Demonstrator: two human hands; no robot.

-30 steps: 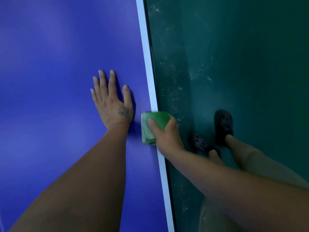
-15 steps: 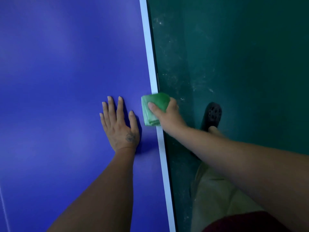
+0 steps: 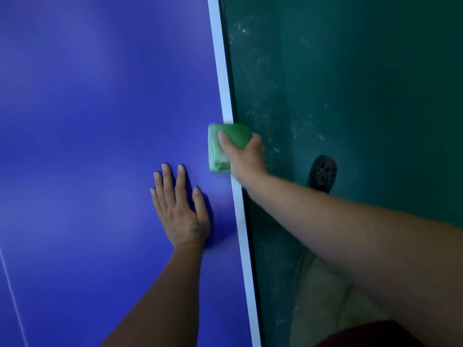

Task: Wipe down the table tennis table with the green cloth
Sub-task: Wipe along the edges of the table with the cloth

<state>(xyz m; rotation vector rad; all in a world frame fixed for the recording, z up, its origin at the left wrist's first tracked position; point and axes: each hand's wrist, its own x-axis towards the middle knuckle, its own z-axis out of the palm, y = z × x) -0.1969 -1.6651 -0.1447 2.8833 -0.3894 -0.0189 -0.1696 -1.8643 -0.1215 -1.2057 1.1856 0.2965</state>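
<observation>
The right hand clutches the folded green cloth on the table's white edge line, while the left hand lies flat, fingers straight, just beside it on wide bare blue.

Dk green floor w/ whitish dusty scuffs; dim light overall.

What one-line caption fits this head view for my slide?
Right hand grips the folded green cloth at the table's white edge line while the left hand rests flat on the blue tabletop.
</observation>
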